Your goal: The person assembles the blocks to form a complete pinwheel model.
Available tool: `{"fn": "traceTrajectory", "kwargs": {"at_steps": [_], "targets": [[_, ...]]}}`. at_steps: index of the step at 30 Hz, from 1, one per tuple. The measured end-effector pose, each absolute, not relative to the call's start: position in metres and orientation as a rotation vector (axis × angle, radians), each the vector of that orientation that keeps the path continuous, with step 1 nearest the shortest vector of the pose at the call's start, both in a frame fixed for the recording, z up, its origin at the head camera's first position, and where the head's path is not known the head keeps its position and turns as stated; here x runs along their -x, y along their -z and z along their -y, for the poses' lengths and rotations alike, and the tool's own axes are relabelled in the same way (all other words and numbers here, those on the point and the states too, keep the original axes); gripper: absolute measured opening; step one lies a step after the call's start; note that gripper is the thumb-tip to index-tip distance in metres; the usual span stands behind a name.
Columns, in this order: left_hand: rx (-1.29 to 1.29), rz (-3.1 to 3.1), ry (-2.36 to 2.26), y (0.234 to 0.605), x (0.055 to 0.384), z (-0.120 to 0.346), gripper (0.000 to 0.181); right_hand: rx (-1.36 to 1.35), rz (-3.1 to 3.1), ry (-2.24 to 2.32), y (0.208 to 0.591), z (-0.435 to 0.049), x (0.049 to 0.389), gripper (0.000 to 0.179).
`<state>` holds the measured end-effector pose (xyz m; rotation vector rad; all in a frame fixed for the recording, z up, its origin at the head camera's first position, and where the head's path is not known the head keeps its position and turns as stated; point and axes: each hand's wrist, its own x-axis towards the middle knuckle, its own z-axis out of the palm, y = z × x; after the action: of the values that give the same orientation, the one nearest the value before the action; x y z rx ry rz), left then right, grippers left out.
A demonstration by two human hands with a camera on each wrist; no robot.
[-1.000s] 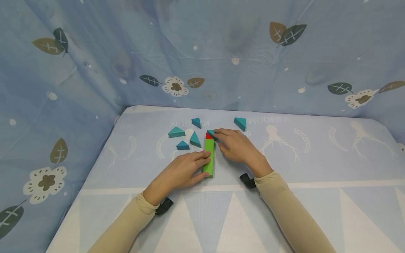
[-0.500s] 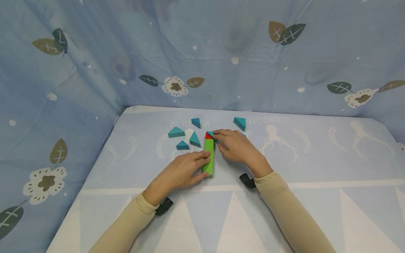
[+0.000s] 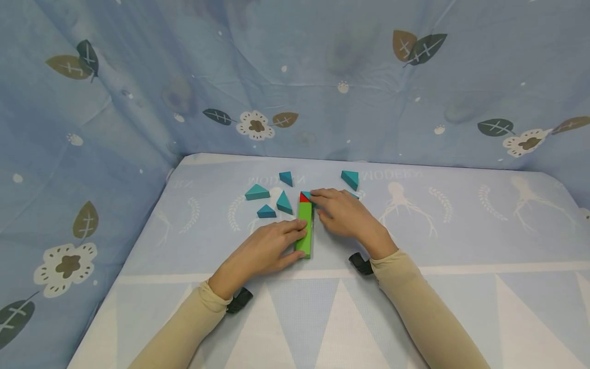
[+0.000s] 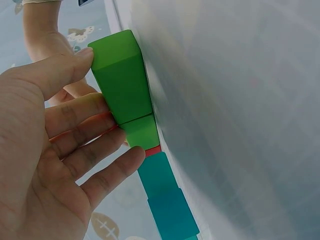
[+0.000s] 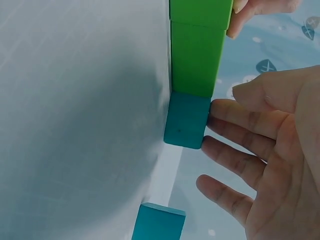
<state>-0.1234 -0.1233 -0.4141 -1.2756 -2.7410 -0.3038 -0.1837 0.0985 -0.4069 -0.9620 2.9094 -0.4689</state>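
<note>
Two green blocks point(image 4: 122, 85) lie end to end in a row on the table. At their far end a red triangular block point(image 3: 303, 198) and a teal triangular block point(image 5: 187, 120) sit side by side, long faces together. From the left, my left hand point(image 3: 272, 246) touches the green blocks' side with thumb and fingertips, its fingers fairly straight. My right hand point(image 3: 345, 216) presses relaxed, extended fingertips against the teal block from the right and covers part of it; its thumb stands apart from the block.
Several loose teal triangular blocks point(image 3: 284, 203) lie left of and behind the row. Another teal block point(image 3: 350, 180) lies beyond the right hand, and one peeks out behind that hand. A patterned cloth wall point(image 3: 322, 102) rises behind the table.
The right fingertips have shifted slightly, and the teal triangular block has slid a little nearer, fitting closer against the red one. The left hand and green blocks stay in place.
</note>
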Motion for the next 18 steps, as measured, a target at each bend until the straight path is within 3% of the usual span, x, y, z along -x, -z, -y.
{"fn": "traceTrajectory", "kwargs": {"at_steps": [18], "targets": [[1.274,2.74,0.301,0.415,0.1244,0.1236,0.049,1.067,-2.933,0.482,0.4101,-0.0939,0.1839,0.042]]}}
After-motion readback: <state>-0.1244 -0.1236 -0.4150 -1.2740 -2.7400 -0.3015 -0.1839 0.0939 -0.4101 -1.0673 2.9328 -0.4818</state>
